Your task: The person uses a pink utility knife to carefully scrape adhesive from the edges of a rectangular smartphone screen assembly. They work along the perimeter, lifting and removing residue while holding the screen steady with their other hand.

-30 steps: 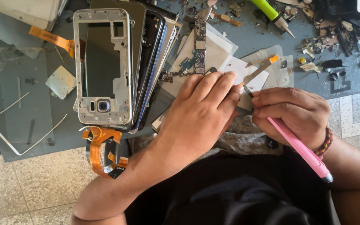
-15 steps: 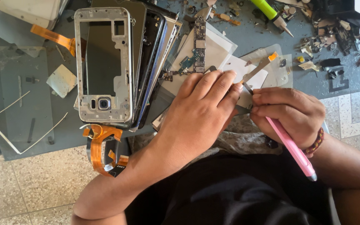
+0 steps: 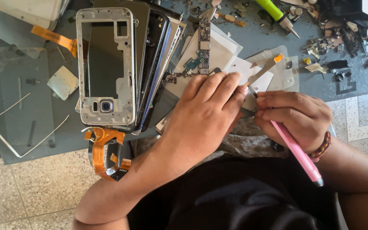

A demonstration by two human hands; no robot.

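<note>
A small grey phone part [image 3: 248,101] is lying at the mat's edge, the left hand [image 3: 205,115] pressing flat over it while the right hand [image 3: 292,117] is gripping a pink tool [image 3: 297,149], seemingly prying; steadiness is needed next.

Stacked phone frames [image 3: 120,64] block the left; scattered scrap parts [image 3: 346,38] crowd the far right. Bare desk [image 3: 311,85] between them open.

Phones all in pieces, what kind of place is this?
Most likely a phone repair bench. A stack of bare phone frames, a loose circuit board and scattered small parts cover the grey table. The right hand works a pink tool beside the left hand.
</note>
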